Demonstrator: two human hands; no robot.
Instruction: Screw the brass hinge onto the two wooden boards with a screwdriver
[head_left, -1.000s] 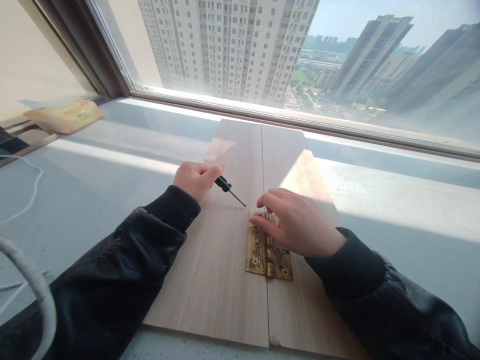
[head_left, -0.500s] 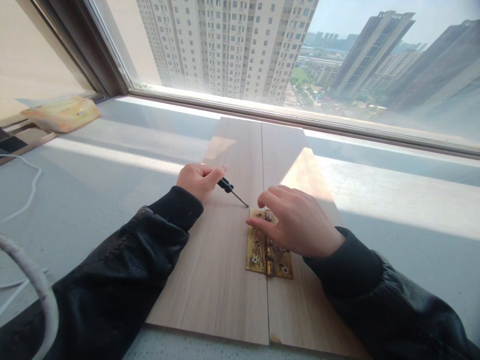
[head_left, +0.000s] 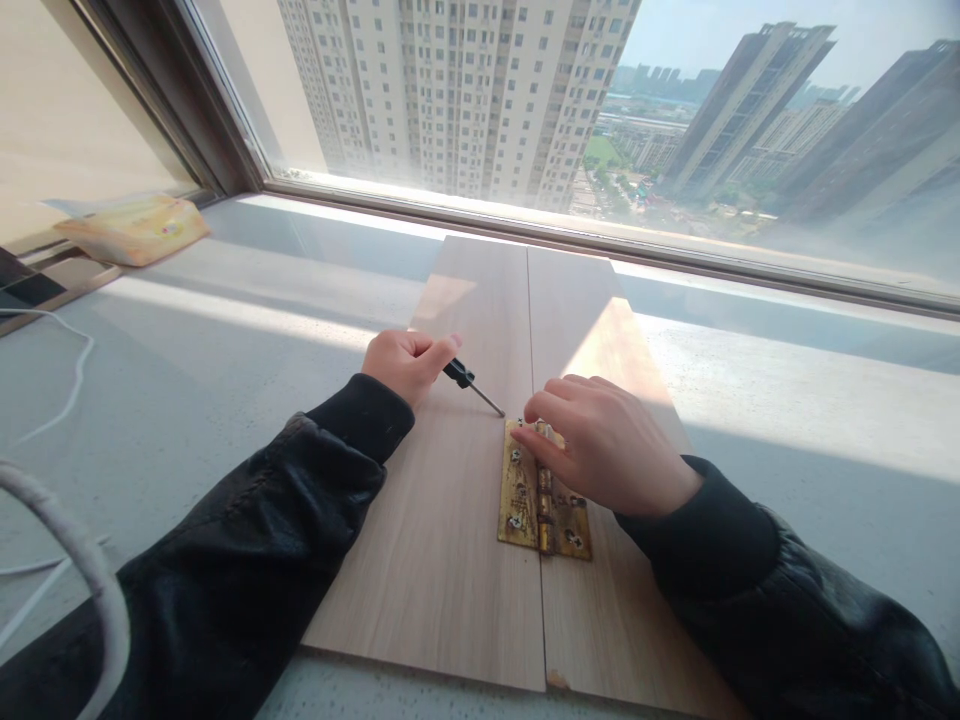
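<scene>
Two light wooden boards lie side by side on a grey window ledge, joined by a brass hinge across their seam. My left hand is closed round a small black-handled screwdriver, whose tip points at the hinge's upper left corner. My right hand rests on the upper right part of the hinge, thumb and forefinger pinched together near its top; whatever sits between them is too small to name. Several screws show in the hinge's leaves.
The grey ledge runs along a large window overlooking tall buildings. A yellow packet lies at the far left. A white cable and a thick white cord lie at the left edge.
My right hand's fingers have drawn together into a pinch at the hinge's top. The screwdriver tip has edged slightly closer to the hinge corner. The view shifted a little.
</scene>
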